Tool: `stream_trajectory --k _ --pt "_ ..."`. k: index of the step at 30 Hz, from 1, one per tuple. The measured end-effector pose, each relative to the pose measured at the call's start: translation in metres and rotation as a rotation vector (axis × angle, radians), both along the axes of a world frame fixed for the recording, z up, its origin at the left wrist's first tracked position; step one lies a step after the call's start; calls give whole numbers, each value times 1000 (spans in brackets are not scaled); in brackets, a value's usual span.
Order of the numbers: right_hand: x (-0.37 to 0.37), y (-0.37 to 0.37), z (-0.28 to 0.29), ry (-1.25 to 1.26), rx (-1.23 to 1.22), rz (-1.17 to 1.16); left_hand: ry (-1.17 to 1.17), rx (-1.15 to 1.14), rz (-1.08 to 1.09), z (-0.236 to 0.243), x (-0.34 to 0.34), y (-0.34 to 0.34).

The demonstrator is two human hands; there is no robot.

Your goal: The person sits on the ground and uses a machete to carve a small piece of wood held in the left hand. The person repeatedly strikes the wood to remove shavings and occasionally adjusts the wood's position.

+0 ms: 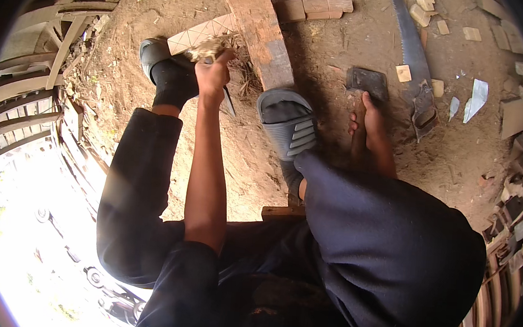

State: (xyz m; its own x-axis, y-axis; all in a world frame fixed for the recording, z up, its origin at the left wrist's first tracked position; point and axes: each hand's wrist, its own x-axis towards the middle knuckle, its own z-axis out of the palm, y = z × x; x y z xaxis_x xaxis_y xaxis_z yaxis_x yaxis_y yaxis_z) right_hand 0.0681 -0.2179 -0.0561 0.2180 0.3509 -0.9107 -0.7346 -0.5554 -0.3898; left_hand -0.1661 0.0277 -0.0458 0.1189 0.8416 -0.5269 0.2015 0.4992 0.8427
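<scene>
in the head view, the left hand [212, 76] is clamped on a pale, frayed bundle [206, 49], too blurred to name for certain. a dark pointed piece [230, 102] shows just below that hand, slanting down to the right; whether the hand grips it too, i cannot tell. the right hand [372, 122] is wrapped around the wooden handle [358, 141] of a tool with a broad dark blade [369, 83], the blade lying at or close to the dirt floor [452, 157].

just beyond the left hand, a light wooden strip [191, 35] scored with crossing lines reaches to a thick, worn beam [260, 37]; more wood in blocks [315, 8] shows on the beam's far side. the right sandal [286, 121] is against the beam's near end, and the left sandal [153, 55] is beside the strip's left end.

to the right of the tool lies a long saw [410, 43], a small square block [403, 73] at its blade. two whitish shards [476, 100] lie farther right.
</scene>
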Motion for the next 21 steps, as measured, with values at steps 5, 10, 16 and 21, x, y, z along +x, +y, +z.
stream_trajectory --k 5,10,16,21 --pt "3 -4 -7 9 -2 -6 -17 -21 119 -3 -11 14" --pt "4 -7 -9 1 26 -4 96 -66 -172 18 12 0" --pt "1 -4 -8 10 1 -12 199 -41 -243 14 28 -17" --pt "4 -7 -10 13 12 -13 80 -89 -63 24 21 -14"
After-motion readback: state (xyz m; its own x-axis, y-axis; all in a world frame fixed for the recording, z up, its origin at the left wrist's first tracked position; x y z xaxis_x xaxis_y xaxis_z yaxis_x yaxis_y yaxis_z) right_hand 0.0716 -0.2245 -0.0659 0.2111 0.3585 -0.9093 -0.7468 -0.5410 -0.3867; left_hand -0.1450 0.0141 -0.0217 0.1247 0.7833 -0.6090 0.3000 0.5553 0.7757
